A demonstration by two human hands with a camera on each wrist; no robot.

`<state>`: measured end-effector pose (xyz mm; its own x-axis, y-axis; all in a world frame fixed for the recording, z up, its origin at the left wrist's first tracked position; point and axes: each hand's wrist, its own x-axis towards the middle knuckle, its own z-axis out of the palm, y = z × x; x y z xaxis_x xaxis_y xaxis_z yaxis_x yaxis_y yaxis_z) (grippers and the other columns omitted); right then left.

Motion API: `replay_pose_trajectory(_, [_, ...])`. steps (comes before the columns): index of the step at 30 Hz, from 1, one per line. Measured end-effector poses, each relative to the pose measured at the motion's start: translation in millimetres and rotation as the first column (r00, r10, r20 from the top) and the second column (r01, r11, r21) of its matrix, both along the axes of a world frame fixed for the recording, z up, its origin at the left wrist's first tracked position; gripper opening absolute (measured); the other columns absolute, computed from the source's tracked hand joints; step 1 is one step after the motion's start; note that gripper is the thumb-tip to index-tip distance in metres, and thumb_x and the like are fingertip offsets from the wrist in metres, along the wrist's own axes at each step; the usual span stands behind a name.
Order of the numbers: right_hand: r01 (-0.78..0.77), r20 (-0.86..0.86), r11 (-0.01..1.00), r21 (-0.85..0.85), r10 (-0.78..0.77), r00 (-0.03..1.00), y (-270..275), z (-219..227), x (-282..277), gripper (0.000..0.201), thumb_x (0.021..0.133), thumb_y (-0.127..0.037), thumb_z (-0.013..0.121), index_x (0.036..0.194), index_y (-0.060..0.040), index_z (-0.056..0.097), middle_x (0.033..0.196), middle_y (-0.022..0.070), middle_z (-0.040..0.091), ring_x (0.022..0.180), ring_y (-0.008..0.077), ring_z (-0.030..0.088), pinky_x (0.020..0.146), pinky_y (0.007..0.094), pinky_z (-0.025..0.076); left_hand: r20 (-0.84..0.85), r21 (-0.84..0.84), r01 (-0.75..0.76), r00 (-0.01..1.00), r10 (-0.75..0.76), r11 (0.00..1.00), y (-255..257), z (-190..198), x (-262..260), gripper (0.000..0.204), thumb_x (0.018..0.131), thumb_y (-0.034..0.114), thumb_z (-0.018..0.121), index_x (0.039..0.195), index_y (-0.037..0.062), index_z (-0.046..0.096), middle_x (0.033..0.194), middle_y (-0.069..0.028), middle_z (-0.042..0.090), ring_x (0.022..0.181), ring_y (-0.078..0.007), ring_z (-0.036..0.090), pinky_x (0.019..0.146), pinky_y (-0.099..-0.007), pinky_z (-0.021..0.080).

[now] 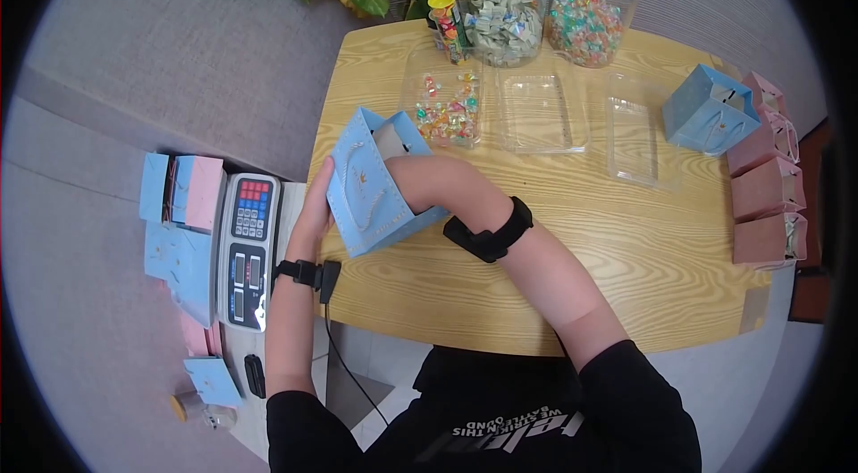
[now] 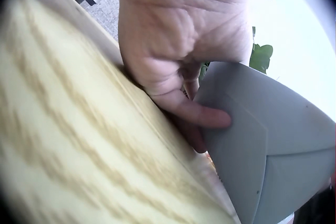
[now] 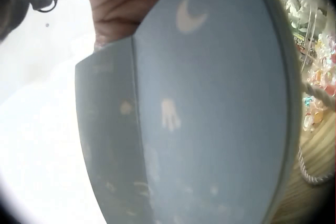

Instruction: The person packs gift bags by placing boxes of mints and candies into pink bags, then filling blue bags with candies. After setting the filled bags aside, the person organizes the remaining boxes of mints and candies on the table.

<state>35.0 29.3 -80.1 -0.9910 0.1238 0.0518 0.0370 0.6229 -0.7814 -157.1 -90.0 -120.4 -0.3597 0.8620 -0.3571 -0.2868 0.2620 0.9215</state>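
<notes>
A light blue paper gift bag (image 1: 362, 191) with white rope handles and a small gold crown print is tilted near the table's left edge. My left hand (image 1: 313, 205) holds it from the left side and below. In the left wrist view, fingers (image 2: 212, 117) of that hand lie against the bag's folded base. My right hand (image 1: 411, 176) reaches in through the bag's mouth. Its fingers are hidden inside, so I cannot tell what they do. The right wrist view shows the bag's printed side panel (image 3: 210, 108) covering that hand below the wrist.
Behind the bag, a clear tray (image 1: 483, 106) holds wrapped candies, beside two other clear trays (image 1: 585, 120) (image 1: 610, 138). Two jars (image 1: 505, 26) (image 1: 585, 26) and a yellow-lidded tube (image 1: 450, 30) stand at the back. More bags (image 1: 706, 111) line the right edge; a scale (image 1: 250, 249) stands left.
</notes>
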Motion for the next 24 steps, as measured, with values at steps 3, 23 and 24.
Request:
replay_pose_trajectory(3, [0.019,-0.048,0.995,-0.096,-0.023,0.999,0.6,2.4,2.9,0.025,0.079,-0.022,0.065,0.095,-0.0032,0.070,0.093,0.0193,0.069,0.084,0.0321,0.066,0.072,0.0378,0.052,-0.004,0.013,0.004,1.000,-0.004,1.000,-0.2,-3.2,-2.2,0.067,0.097,0.050,0.045,0.137,-0.0029,0.040,0.135,-0.0181,0.049,0.122,-0.0230,0.050,0.103,-0.0330,0.041])
replay_pose_trajectory(23, [0.445,0.108,0.816,0.368,-0.513,0.851,62.4,-10.7,25.8,0.016,0.081,-0.016,0.061,0.091,-0.0075,0.071,0.086,0.0154,0.068,0.084,0.0327,0.064,0.073,0.0407,0.051,0.070,0.116,-0.008,0.998,0.000,0.993,-1.2,-8.5,-7.4,0.062,0.098,0.045,0.046,0.138,-0.0018,0.039,0.135,-0.0184,0.048,0.123,-0.0227,0.049,0.104,-0.0333,0.041])
replay_pose_trajectory(24, [0.445,0.107,0.815,0.371,-0.513,0.851,64.1,-10.5,27.8,0.016,0.081,-0.016,0.061,0.091,-0.0075,0.071,0.086,0.0154,0.068,0.084,0.0327,0.064,0.073,0.0407,0.051,0.075,0.117,0.001,0.997,-0.010,0.993,-2.2,-4.4,-4.8,0.062,0.098,0.045,0.046,0.138,-0.0019,0.039,0.135,-0.0185,0.048,0.122,-0.0230,0.050,0.103,-0.0334,0.041])
